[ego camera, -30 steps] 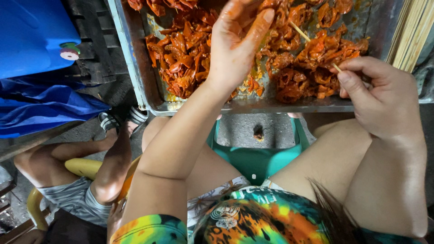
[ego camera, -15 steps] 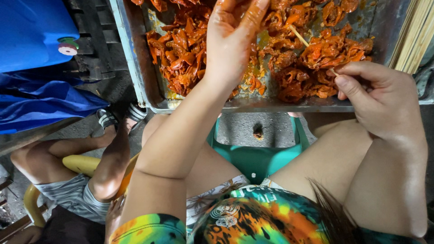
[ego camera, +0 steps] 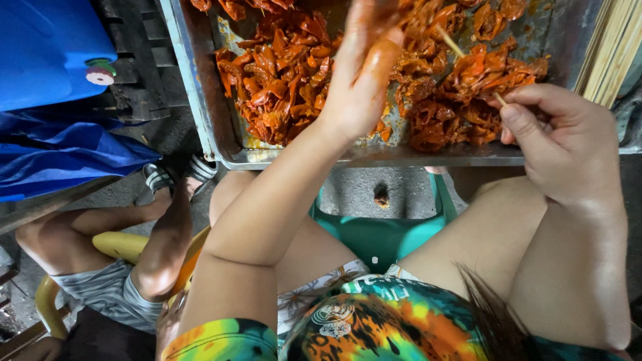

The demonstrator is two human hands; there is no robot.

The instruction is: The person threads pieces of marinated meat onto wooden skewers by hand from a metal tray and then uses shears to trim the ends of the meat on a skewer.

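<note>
A metal tray (ego camera: 200,100) holds a heap of orange-red marinated meat pieces (ego camera: 281,73). My left hand (ego camera: 358,80), smeared with sauce, reaches into the meat at the top edge. Its fingers are bunched and blurred, so I cannot tell whether they grip a piece. My right hand (ego camera: 568,144) is at the tray's near right corner, pinching the end of a thin wooden skewer (ego camera: 498,99). The skewer runs up and left through threaded meat (ego camera: 481,73), and its tip shows close to my left hand's fingers.
A bundle of bare wooden skewers (ego camera: 612,47) lies right of the tray. A blue container (ego camera: 47,53) and blue sheet (ego camera: 60,160) are on the left. Another person's legs (ego camera: 154,241) and a yellow chair (ego camera: 114,244) are lower left. A green stool (ego camera: 381,234) is between my knees.
My left hand has slid up and slightly right through the meat toward the skewer's tip, its fingers closing together. My right hand with the skewer has barely moved.
</note>
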